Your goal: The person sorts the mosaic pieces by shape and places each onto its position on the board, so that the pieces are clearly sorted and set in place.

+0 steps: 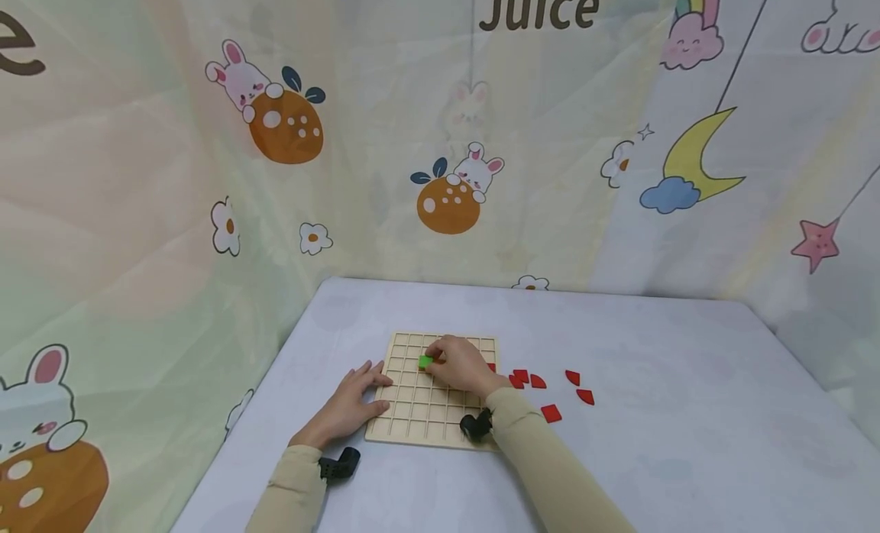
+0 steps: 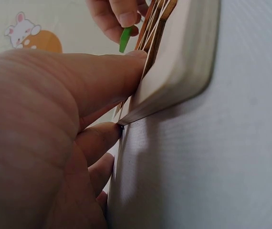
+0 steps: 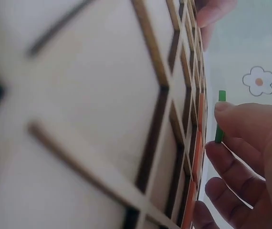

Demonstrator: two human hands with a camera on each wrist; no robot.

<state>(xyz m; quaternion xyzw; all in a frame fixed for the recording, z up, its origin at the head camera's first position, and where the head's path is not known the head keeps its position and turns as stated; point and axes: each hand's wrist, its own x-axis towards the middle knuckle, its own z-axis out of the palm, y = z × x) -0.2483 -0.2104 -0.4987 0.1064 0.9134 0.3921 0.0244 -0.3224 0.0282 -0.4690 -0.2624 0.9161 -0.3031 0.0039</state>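
A wooden grid board lies on the table, divided by raised strips into square cells. My right hand pinches a small green tile between thumb and fingers over the upper part of the board. In the right wrist view the green tile stands on edge, slightly off the grid. My left hand rests at the board's left edge, fingers spread; its thumb touches the rim. Red tiles sit in some cells, partly hidden by my right hand.
To the right of the board lie several loose red pieces: squares such as one near the front and quarter-round ones. A printed cloth hangs behind the white table.
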